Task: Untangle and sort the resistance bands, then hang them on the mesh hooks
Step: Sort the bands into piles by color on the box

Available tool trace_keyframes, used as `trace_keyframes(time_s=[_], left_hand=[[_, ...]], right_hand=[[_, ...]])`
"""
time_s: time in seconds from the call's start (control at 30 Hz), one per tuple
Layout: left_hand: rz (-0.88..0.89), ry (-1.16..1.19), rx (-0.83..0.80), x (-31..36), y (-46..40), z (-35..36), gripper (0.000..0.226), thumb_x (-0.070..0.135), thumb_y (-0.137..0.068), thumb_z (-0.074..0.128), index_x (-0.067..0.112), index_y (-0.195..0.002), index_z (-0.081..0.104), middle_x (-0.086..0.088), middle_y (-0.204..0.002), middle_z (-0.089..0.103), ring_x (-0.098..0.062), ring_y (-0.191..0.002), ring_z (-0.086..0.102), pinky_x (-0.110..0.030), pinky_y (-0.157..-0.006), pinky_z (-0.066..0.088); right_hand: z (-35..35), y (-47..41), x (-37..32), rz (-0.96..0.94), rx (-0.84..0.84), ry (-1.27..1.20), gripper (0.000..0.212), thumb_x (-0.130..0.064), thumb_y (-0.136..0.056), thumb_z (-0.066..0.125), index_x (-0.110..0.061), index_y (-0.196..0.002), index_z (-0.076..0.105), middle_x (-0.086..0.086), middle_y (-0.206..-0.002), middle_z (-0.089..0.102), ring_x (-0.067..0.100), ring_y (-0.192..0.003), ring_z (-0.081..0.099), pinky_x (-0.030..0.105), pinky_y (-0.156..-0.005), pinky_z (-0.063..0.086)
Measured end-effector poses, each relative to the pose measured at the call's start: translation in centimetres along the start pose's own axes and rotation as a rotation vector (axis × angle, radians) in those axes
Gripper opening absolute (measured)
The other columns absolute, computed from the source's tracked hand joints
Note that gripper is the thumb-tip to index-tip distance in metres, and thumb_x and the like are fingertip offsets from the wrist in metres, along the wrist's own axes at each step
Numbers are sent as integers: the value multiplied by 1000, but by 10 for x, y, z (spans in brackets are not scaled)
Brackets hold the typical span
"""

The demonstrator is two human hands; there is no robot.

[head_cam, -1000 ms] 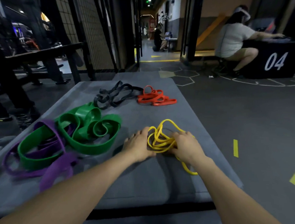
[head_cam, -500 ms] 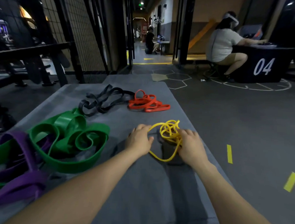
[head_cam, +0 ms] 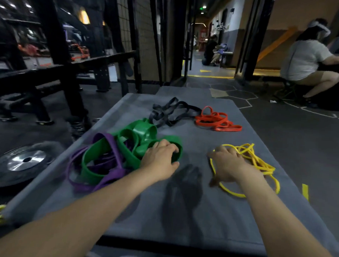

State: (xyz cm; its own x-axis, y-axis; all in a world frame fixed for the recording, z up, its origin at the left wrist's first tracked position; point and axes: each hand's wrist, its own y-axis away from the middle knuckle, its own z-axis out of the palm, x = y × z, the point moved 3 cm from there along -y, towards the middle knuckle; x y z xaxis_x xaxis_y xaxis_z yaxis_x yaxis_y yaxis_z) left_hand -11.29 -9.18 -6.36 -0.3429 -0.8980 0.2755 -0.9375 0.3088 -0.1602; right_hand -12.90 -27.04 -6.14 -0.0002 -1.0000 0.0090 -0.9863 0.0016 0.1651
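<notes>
On the grey mat, the left hand rests loosely curled on the wide green rubber bands, near the left edge; it should separate 1 loop before lifting. The right hand lies spread on the thin yellow bands by the right edge.

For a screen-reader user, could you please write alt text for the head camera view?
A person's left hand rests on tangled green bands and the right hand on a yellow band tangle on a grey mat. Purple bands twist through the green; black bands and red bands lie farther back.
</notes>
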Motion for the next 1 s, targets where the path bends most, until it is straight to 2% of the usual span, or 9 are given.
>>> trace_keyframes(time_s=[0.13, 0.2, 0.27, 0.43, 0.57, 0.73, 0.83, 0.9, 1.0], left_hand=[[1, -82, 59, -41, 29, -21, 45, 42, -86, 56, 28, -128, 46, 5, -130, 41, -17, -125, 37, -32, -105, 27], [-35, -129, 45, -63, 41, -27, 53, 48, -82, 59, 30, -129, 44, 6, -130, 39, -17, -125, 36, -34, -106, 26], [-83, -140, 18, -83, 50, -29, 65, 52, -74, 66, 33, -131, 42, 8, -132, 36, -17, -126, 34, -36, -108, 25], [-201, -63, 124, -111, 61, -29, 96, 49, -60, 78, 34, -139, 26, 5, -139, 28, -18, -130, 30, -35, -109, 26], [-308, 12, 137, -135, 69, -24, 98, 46, -58, 79, 32, -140, 27, 3, -140, 25, -20, -134, 25, -35, -109, 26], [-438, 15, 249, -158, 72, -34, 111, 49, -51, 82, 33, -142, 21, -2, -149, 12, -24, -141, 13, -40, -117, 14], [-567, 179, 137, -171, 72, -29, 113, 59, -50, 80, 33, -142, 23, -4, -151, 6, -29, -141, 13, -43, -116, 20], [-606, 235, 51, -174, 72, -24, 99, 66, -51, 76, 31, -136, 38, -4, -147, 17, -29, -137, 21, -43, -113, 26], [-621, 258, 98, -174, 72, -27, 78, 70, -55, 71, 28, -119, 57, 1, -135, 32, -24, -131, 29, -39, -109, 29]], right_hand=[[-8, -12, -53, -183, 272, -229, 55, -33, -79, 70, -18, -129, 52, 10, -131, 47, 30, -125, 39, 33, -105, 33], [-5, -14, -82, -253, 301, -311, 52, -30, -81, 68, -15, -128, 53, 10, -128, 50, 30, -123, 42, 32, -103, 32], [1, -17, -111, -310, 256, -361, 59, -34, -81, 69, -12, -132, 49, 11, -129, 49, 30, -123, 43, 32, -103, 33], [16, -28, -164, -406, 202, -304, 76, -36, -80, 68, -13, -142, 31, 11, -141, 32, 30, -131, 30, 38, -111, 29], [20, -42, -174, -308, 297, -229, 80, -37, -85, 62, -12, -147, 18, 16, -154, 13, 33, -141, 15, 38, -116, 15], [26, -67, -174, -266, 239, -200, 87, -46, -87, 56, -13, -150, 4, 11, -157, 9, 27, -146, 6, 41, -119, 2], [28, -77, -173, -252, 322, -121, 80, -48, -86, 56, -13, -147, 20, 9, -149, 29, 27, -140, 21, 42, -118, 5], [24, -81, -172, -256, 409, -44, 65, -51, -84, 57, -14, -135, 42, 7, -134, 43, 27, -132, 32, 39, -118, 9], [20, -82, -170, -273, 495, -54, 47, -51, -85, 55, -16, -115, 59, 3, -117, 56, 23, -120, 45, 35, -114, 16]])
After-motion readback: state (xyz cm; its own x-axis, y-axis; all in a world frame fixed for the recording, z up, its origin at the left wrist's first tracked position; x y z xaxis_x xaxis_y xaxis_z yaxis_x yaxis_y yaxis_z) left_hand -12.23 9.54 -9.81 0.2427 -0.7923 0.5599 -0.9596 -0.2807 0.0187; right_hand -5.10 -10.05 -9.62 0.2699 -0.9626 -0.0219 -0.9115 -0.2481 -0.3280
